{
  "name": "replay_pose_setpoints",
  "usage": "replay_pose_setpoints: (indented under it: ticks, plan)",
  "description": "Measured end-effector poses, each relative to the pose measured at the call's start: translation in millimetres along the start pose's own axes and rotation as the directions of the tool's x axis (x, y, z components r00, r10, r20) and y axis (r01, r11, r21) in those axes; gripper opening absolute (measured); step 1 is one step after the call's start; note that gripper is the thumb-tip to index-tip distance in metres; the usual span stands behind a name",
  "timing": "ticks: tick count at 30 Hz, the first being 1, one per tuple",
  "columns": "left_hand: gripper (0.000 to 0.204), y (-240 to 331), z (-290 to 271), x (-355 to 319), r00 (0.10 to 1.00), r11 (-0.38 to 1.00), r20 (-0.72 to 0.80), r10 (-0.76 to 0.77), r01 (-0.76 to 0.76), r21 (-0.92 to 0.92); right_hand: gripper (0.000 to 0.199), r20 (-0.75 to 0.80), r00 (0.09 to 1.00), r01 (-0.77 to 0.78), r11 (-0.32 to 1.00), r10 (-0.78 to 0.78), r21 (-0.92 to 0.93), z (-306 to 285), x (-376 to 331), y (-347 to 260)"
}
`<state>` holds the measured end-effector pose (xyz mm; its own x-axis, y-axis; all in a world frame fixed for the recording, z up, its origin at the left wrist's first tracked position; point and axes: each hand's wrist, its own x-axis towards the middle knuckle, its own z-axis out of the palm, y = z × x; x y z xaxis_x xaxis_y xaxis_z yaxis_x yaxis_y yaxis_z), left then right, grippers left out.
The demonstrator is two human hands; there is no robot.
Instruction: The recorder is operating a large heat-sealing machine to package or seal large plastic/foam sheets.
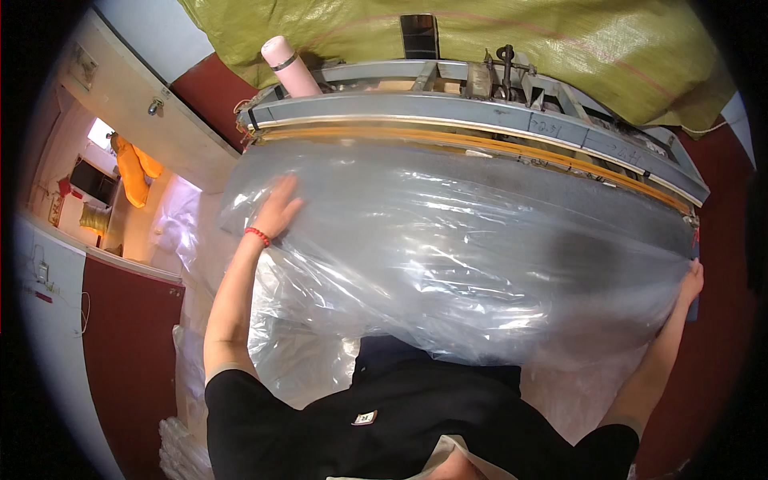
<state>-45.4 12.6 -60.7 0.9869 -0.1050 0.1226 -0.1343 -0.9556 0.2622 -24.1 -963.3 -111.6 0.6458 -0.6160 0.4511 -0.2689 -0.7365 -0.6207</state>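
Note:
A wide sheet of clear plastic film [432, 240] lies spread and wrinkled over a grey work surface in front of me, its near part hanging down toward my body. My left hand [278, 210], with a red bead bracelet at the wrist, rests flat on the film's left part, fingers stretched out. At the far right end, my right hand [693, 282] is closed on the film's edge; its fingertips are partly hidden. Just beyond the film runs a long grey metal frame [464, 108] with an orange strip [480, 144] along its near side.
A pink flask [290, 68] and a dark phone [420, 38] stand at the frame's far side, near a metal clamp-like fitting [506, 70]. Yellow-green woven sheeting [576, 40] covers the back. More clear film [196, 384] lies at left, by an open doorway and door [152, 104].

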Motion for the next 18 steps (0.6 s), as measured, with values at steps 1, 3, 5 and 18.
replay_pose_setpoints:
  ticks: [1, 3, 5, 18]
  plan:
    - [0.055, 17, 0, 7, 1.000, 1.000, 0.001, 0.004, -0.004, -0.002, 0.036, -0.036, 0.999, -0.010, 1.000, 0.010, 0.016, -2, -2, -1]
    - [0.053, 57, 0, 20, 0.973, 0.972, -0.031, 0.228, -0.226, 0.062, 0.036, -0.044, 0.999, 0.013, 0.999, -0.011, 0.038, -3, 2, 14]
    - [0.050, 77, 8, 30, 0.960, 0.960, -0.019, 0.279, -0.278, 0.041, 0.037, -0.047, 0.998, 0.040, 0.997, -0.037, 0.065, -7, 7, 28]
    - [0.017, 88, 41, 78, 0.890, 0.976, -0.455, -0.011, -0.090, -0.198, 0.034, 0.049, 0.961, -0.222, 0.655, 0.271, 0.723, -120, -24, -12]
